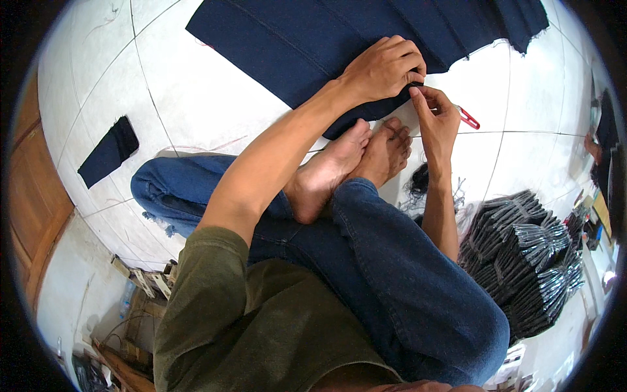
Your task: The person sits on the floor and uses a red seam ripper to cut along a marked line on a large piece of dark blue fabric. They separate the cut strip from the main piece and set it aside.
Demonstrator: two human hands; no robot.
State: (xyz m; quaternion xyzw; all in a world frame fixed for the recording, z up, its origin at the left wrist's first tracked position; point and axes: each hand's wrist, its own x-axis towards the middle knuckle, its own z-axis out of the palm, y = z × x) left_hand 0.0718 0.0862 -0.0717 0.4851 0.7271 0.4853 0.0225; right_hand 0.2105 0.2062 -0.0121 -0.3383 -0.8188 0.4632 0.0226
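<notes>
A wide piece of dark navy fabric (274, 39) with stitched seams running across it lies on the white tiled floor in front of my feet. Its near edge is turned up, and my left hand (390, 68) is closed on that edge with curled fingers. Close beside it, my right hand (437, 114) pinches the same edge between thumb and fingertips. Whether a loose thread is also in the pinch is too small to tell. Just right of my right hand lies a red-handled cutting tool (469, 118); its other end is hidden behind the hand.
A small folded navy piece (110, 150) lies at the left. Tangled dark threads (418, 179) sit beside my right forearm. Bundled stacks of dark, shiny packets (522, 261) stand at the right. A wooden door (39, 202) is at the far left, and part of another person's hand (593, 149) shows far right.
</notes>
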